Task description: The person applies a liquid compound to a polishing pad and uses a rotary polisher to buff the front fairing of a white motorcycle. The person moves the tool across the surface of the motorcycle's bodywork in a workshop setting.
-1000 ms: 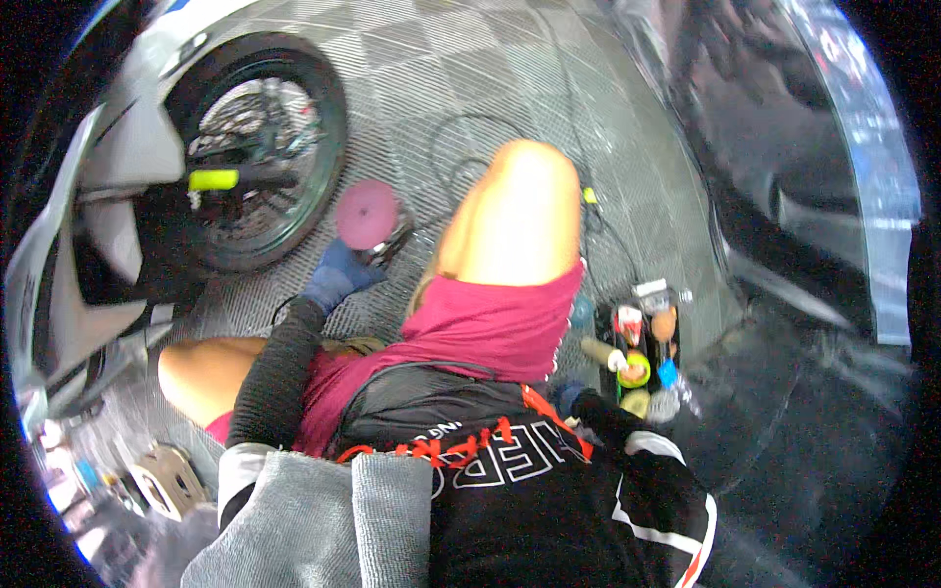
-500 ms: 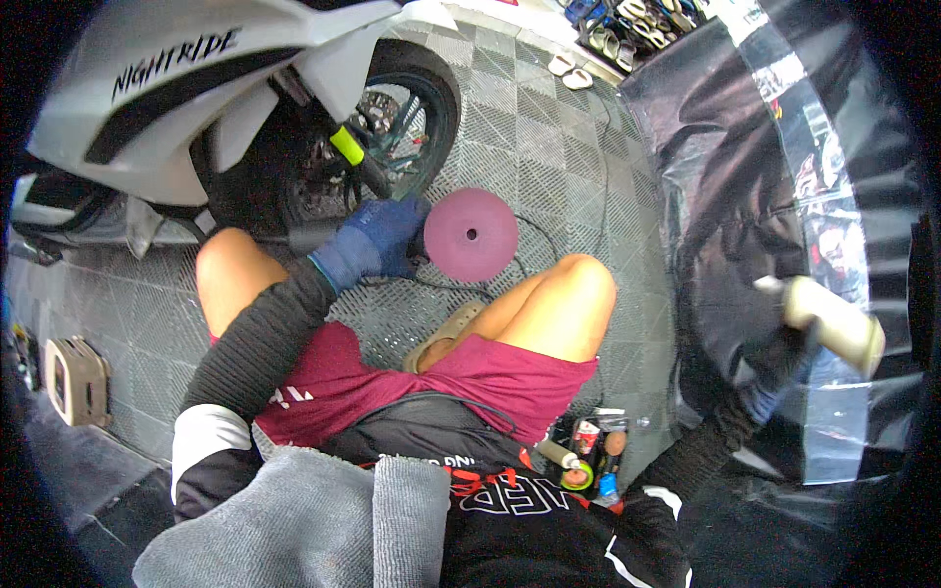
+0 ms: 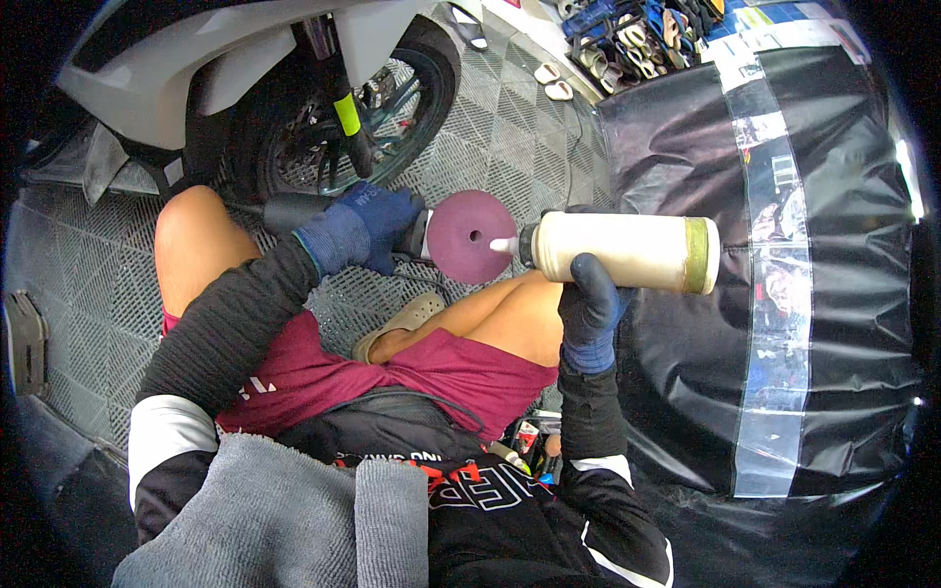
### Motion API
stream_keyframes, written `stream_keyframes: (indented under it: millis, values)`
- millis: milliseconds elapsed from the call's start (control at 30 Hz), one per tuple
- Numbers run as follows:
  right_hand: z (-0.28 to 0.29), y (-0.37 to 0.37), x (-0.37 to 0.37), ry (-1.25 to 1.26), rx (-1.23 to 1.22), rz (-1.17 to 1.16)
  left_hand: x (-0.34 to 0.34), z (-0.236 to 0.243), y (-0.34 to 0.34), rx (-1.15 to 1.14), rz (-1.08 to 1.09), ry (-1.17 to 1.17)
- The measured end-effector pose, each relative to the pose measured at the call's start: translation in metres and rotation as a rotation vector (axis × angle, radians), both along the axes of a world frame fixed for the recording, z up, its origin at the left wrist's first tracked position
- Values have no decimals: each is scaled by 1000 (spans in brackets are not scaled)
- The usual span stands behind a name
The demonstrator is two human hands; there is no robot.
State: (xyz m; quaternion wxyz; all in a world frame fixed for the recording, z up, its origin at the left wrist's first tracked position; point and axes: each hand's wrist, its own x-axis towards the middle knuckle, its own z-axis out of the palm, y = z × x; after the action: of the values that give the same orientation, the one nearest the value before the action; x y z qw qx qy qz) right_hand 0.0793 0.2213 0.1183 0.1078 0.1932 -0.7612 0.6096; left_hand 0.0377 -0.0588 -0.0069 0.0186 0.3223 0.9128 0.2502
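Left hand (image 3: 358, 230), in a blue knit glove: you have it clenched on the body of a polisher (image 3: 420, 240). The round purple foam pad (image 3: 470, 261) is just right of that hand, face toward the camera, centre hole visible.

Right hand (image 3: 600, 304), also blue-gloved: you're grasping a cream squeeze bottle (image 3: 622, 252), thumb across the near side, most other fingers hidden behind it. Bottle lies roughly level, base out to the right, olive band near the base. Its pale nozzle (image 3: 502, 245) points left, toward your other hand, and overlaps the pad's right edge in this view. Can't tell if the tip touches the foam or sits above it.

Around you: motorcycle wheel (image 3: 446, 98) beyond your left hand, plus a fork with a yellow-green sleeve (image 3: 346, 115); white fairing (image 3: 167, 83) farther left. Beige clog (image 3: 417, 314) on your foot, between the hands and nearer your body. Grey towel (image 3: 245, 510) on your chest, closer in than the left hand. Small containers (image 3: 529, 434) nearer you than the right hand, partly hidden. Black sheet (image 3: 676, 382) right of the right hand, crossed by a clear strip (image 3: 774, 421). Piled footwear (image 3: 637, 44) well beyond that hand.
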Motion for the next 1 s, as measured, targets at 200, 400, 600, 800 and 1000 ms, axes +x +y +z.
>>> stream_keyframes:
  millis: [200, 400, 600, 800, 1000]
  values:
    - [-8, -11, 17, -86, 19, -25, 5, 4, -8, 47, 8, 4]
    - [-21, -21, 12, -111, -26, -49, 7, 12, -6, 23, -3, -68]
    - [-25, -34, -15, 19, -114, -119, 10, 12, -4, 19, -16, -32]
    - [-13, -26, -30, 80, -136, -169, 10, 4, -8, 135, -38, 63]
    - [-29, 49, -31, 11, -442, -80, 10, 15, 0, 110, -28, 5]
